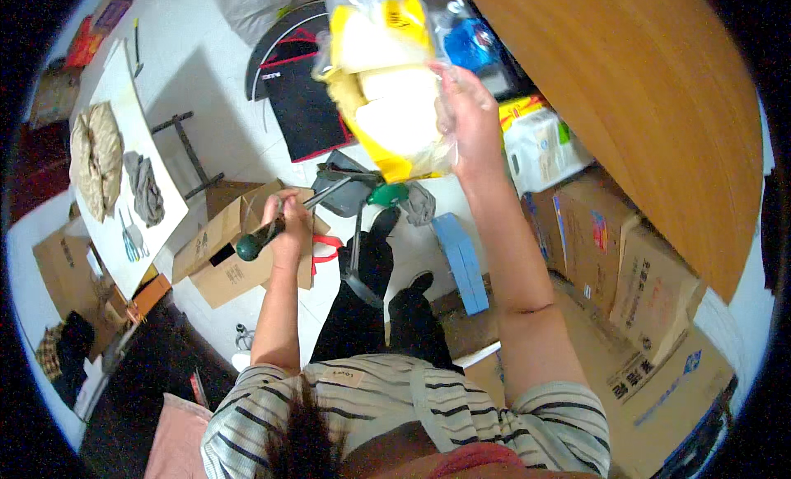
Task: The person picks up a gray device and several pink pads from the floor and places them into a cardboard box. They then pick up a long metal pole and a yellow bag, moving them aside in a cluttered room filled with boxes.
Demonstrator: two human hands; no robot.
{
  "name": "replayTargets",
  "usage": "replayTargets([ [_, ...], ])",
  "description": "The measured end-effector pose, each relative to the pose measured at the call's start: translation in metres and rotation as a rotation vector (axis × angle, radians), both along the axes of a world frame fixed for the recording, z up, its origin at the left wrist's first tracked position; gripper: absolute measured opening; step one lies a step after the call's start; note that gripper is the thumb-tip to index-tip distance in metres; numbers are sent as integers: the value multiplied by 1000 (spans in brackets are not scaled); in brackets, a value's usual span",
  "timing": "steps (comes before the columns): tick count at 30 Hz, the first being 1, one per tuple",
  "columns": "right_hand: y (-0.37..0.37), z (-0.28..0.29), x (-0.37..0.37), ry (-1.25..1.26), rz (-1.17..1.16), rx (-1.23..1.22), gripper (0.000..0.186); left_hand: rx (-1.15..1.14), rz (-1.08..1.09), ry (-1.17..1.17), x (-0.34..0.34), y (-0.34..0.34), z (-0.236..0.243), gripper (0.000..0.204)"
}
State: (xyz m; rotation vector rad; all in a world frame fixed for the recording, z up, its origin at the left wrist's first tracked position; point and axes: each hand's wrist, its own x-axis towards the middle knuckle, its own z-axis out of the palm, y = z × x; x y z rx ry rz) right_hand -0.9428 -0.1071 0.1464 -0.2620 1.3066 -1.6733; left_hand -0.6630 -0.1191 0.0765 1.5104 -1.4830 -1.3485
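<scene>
My right hand (471,121) is raised, its fingers closed on the edge of a clear plastic bag (395,116) with yellow printing and white, soft-looking contents. Lower and to the left, my left hand (285,219) is wrapped round a metal rod with a dark green, rounded handle end (249,246). The rod slants up to the right toward a dark grey flat thing (339,191) and a green rounded piece (387,195); whether they join is unclear. Those lie below the bag, near my feet.
On the left, a white table (136,248) holds a beige cushion-like bundle (96,162), a grey cloth (144,189) and scissors (132,236). An open cardboard box (231,277) stands beside my left arm. A blue box (461,263), several cartons (651,289) and a wooden tabletop (643,108) are at right.
</scene>
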Motion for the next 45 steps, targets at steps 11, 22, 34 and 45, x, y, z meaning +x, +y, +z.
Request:
replayTargets([
  [11, 162, 164, 11, 143, 88, -105, 20, -27, 30, 46, -6, 0, -26, 20],
  [22, 324, 218, 19, 522, 95, 65, 16, -8, -81, -51, -21, 34, 6, 18],
  [34, 487, 216, -23, 687, -96, 471, 21, -184, -587, -160, -134, 54, -4, 15],
  [45, 546, 59, -100, 579, -177, 553, 17, -264, -575, -73, -140, 64, -32, 16],
])
